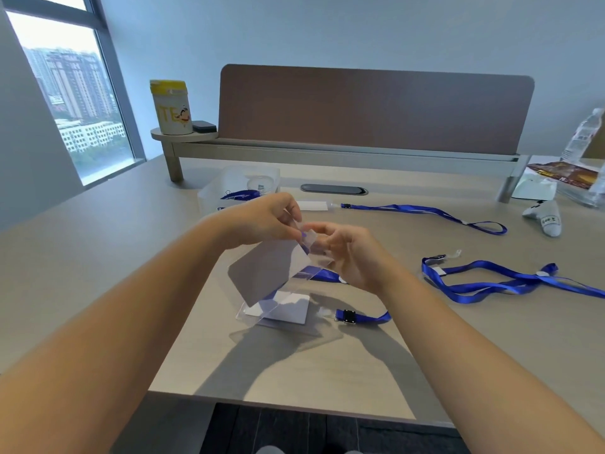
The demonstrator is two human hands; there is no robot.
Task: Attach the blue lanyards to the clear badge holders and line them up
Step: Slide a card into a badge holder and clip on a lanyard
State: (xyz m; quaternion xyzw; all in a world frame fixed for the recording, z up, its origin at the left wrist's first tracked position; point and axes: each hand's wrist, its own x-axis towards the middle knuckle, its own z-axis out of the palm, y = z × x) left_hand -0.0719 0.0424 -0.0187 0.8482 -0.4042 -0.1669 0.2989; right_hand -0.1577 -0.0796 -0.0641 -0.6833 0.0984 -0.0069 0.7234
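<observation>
Attachment step under way. Left hand [262, 217] fingers pinch badge holder [268, 271] top edge; right hand [347, 253] fingers grip lanyard [324, 275] strap end at slot. Next, in my judgement: thread strap through slot, fasten, lay on surface [131, 257] beside finished one [284, 311].

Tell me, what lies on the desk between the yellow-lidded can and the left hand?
In the head view, a clear plastic bag with a blue lanyard inside lies between the can and the left hand.

Pale desk [98, 257] carries three blue lanyards [491, 283], a badge holder [288, 311].
</observation>
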